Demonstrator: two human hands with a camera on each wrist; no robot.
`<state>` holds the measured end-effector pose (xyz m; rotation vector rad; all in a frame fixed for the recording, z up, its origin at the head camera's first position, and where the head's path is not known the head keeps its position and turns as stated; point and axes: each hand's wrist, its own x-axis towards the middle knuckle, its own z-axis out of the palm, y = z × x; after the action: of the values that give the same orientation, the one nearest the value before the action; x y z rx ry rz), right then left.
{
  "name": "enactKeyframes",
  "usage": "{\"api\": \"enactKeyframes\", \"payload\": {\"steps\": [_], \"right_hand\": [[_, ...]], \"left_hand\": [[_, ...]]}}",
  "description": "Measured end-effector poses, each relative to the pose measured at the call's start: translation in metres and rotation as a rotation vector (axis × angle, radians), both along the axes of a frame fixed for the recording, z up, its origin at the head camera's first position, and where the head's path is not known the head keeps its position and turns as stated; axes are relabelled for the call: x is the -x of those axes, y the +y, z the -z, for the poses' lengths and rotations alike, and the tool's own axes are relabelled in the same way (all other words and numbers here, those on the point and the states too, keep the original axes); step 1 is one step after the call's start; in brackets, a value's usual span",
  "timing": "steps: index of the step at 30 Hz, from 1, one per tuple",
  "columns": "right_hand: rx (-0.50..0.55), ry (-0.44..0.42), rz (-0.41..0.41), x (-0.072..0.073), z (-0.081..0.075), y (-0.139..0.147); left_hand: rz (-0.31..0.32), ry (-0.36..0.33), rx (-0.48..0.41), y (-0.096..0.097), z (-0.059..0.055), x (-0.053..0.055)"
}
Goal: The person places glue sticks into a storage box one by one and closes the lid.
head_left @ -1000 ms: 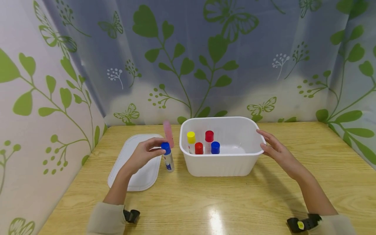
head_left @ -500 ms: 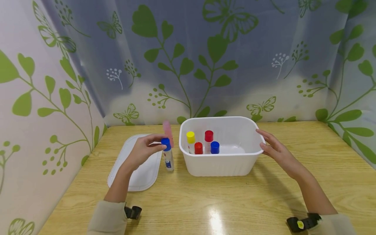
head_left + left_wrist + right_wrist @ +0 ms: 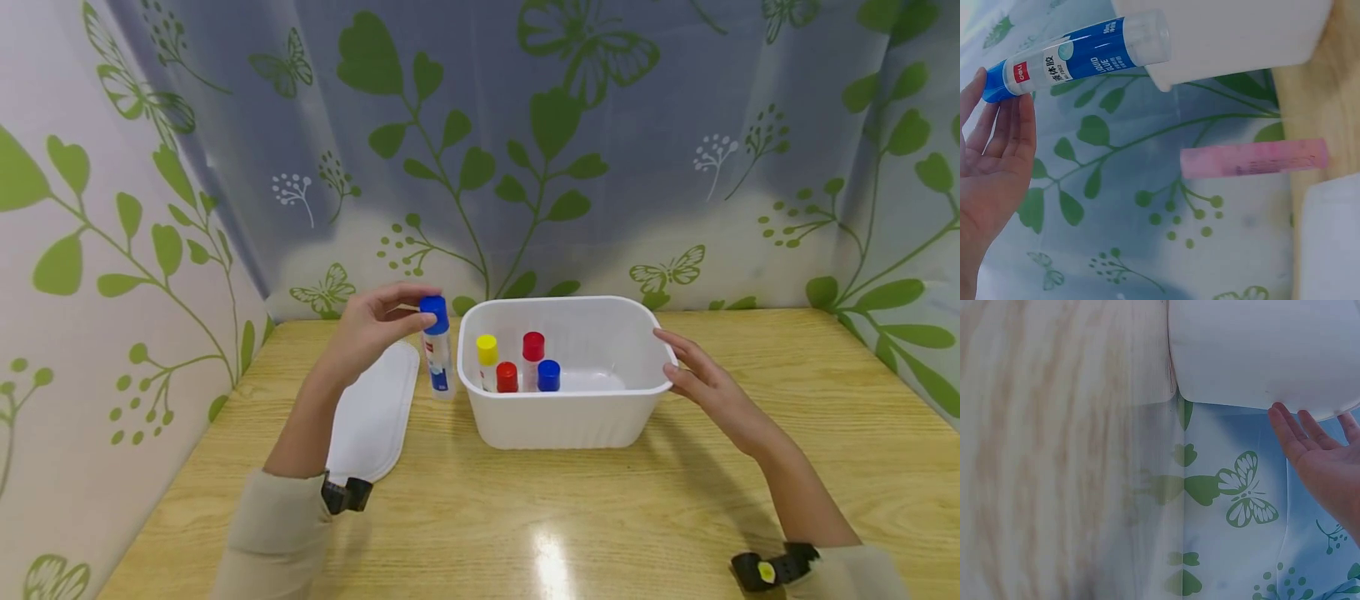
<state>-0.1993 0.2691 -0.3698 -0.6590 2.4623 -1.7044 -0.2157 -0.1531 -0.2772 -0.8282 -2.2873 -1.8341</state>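
My left hand (image 3: 375,323) pinches a clear liquid glue bottle (image 3: 437,358) by its blue cap, thumb on the near side. The bottle hangs upright just left of the white bin (image 3: 566,421), its blue label and red logo showing in the left wrist view. Against the bin's right end rests my right hand (image 3: 712,390), fingers fairly straight and fingertips at the rim. Inside the bin stand a yellow-capped bottle (image 3: 487,358), two red-capped ones (image 3: 533,354) and a blue-capped one (image 3: 549,375), grouped toward the left.
A white lid (image 3: 371,412) lies flat on the wooden table (image 3: 480,517), left of the bin. Behind the held bottle, a pink tube-shaped bottle (image 3: 1254,158) stands upright near the lid. A patterned curtain (image 3: 450,167) hangs close behind the table.
My left hand has lifted the glue bottle up off the table and slightly away from me, so it now hides the pink bottle in the head view. My right hand stays put.
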Motion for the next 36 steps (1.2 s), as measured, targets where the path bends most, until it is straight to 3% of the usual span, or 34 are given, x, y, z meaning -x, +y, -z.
{"api": "enactKeyframes", "payload": {"steps": [10,17,25,36], "right_hand": [[-0.011,-0.003,0.004,0.0,-0.001,0.0],[0.002,-0.002,0.003,0.0,-0.001,0.0],[-0.009,0.005,0.013,0.0,0.001,-0.001],[0.0,0.004,0.011,0.0,0.001,0.0]], "left_hand": [[0.004,0.11,0.006,0.02,-0.039,0.003],[-0.023,0.129,0.039,0.037,-0.056,0.009],[0.027,0.1,0.007,0.059,-0.058,0.015],[0.075,0.086,0.01,0.092,-0.049,0.024]]}}
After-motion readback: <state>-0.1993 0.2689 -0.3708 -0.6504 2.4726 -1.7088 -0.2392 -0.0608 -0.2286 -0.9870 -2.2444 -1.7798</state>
